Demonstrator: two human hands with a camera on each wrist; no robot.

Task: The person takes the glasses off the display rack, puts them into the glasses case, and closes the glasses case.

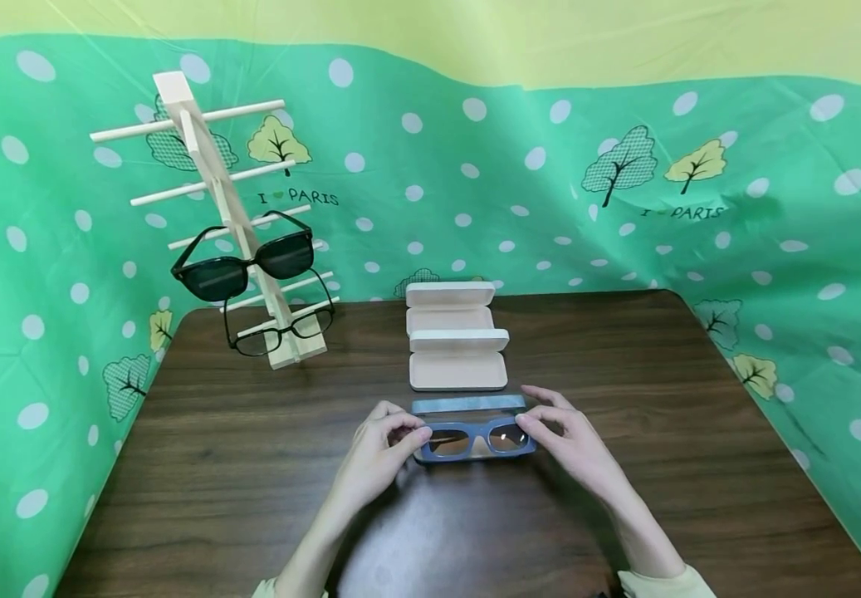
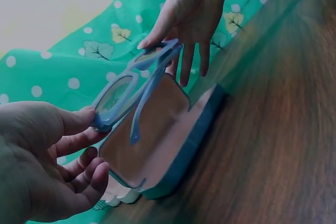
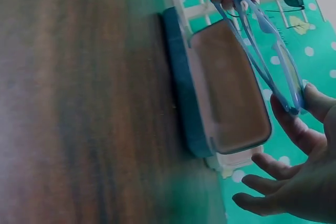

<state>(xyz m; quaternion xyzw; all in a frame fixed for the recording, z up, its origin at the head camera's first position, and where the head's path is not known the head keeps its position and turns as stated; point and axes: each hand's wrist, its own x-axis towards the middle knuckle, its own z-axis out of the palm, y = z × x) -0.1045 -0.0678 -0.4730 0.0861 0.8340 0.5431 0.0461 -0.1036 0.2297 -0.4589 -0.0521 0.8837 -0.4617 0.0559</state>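
Blue glasses (image 1: 479,439) pinched at each end by your left hand (image 1: 379,449) and right hand (image 1: 574,438), over open blue case (image 2: 178,145).

Both hands pinch blue glasses (image 2: 131,90) at frame ends, above open blue case (image 2: 173,145) on table (image 2: 273,129).

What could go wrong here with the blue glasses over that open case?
The left hand and right hand only pinch the blue glasses at the frame ends, so they might slip. One temple hangs unfolded and could snag the blue case, or get caught if the lid shuts.
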